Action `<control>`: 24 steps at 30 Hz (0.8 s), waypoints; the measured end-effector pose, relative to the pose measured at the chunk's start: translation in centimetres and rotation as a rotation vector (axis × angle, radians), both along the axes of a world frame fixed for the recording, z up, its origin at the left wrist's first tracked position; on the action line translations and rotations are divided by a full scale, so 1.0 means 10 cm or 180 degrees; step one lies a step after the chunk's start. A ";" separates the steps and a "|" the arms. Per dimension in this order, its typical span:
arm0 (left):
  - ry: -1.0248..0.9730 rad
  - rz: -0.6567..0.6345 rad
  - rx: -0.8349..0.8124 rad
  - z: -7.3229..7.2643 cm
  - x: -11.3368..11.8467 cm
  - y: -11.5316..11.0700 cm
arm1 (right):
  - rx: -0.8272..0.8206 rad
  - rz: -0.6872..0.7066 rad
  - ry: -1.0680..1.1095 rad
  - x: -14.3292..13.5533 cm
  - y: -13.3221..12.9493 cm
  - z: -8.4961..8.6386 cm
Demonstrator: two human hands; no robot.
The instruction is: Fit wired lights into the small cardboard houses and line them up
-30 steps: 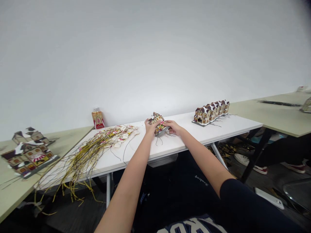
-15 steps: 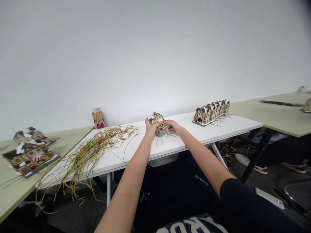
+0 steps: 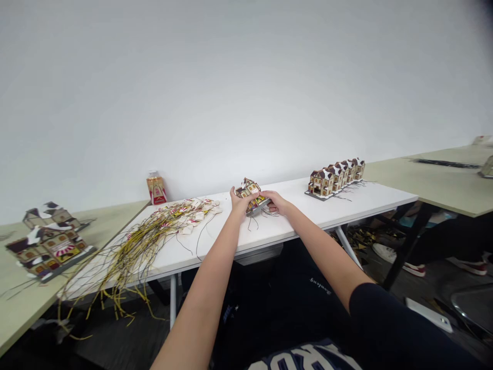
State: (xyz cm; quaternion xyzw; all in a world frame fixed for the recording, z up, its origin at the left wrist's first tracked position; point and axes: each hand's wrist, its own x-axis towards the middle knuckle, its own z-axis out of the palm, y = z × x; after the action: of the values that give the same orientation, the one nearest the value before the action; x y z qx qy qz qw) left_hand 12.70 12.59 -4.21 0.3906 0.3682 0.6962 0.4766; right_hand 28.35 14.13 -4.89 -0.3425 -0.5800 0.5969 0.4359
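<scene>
A small model house (image 3: pixel 250 188) with a grey base is tilted between my two hands, just over the white table (image 3: pixel 227 241). My left hand (image 3: pixel 242 202) is closed on its left side, the thumb across the front. On the right side, my right hand (image 3: pixel 276 200) grips it, with fingers curled under the base. Thin dark wires hang below the house. Left of my hands lies a heap of small white-and-red pieces (image 3: pixel 190 216) with long yellow and dark wires (image 3: pixel 134 252) trailing over the table's front edge.
A row of several model houses (image 3: pixel 335 179) stands on the right of the white table. More model houses (image 3: pixel 50 246) are on the left table. A bottle with amber contents (image 3: pixel 156 187) stands by the wall. At right, a person's shoe (image 3: pixel 396 257) shows below another table (image 3: pixel 454 185).
Almost nothing differs. Both hands stay on the model house; the fingers of my right hand have shifted slightly beneath its base.
</scene>
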 end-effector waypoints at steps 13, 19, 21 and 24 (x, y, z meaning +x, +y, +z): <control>0.0029 0.0036 -0.0007 0.05 0.03 -0.06 | 0.0165 -0.0059 -0.0125 0.01 0.00 -0.01; -0.0077 0.0111 -0.0155 0.04 0.02 -0.03 | 0.0155 -0.0216 -0.0047 -0.02 0.02 -0.05; -0.0220 0.0138 -0.0241 0.05 0.01 -0.01 | 0.0077 -0.0185 0.0122 -0.02 0.02 -0.05; -0.0497 0.0240 -0.0397 0.07 0.00 0.01 | 0.0037 -0.0378 0.0276 0.00 0.04 -0.02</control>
State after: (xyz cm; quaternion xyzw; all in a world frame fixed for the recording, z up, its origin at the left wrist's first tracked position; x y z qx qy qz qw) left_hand 12.65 12.71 -3.52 0.2905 0.3870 0.7177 0.5007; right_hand 28.39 14.55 -5.08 -0.3476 -0.5426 0.5809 0.4973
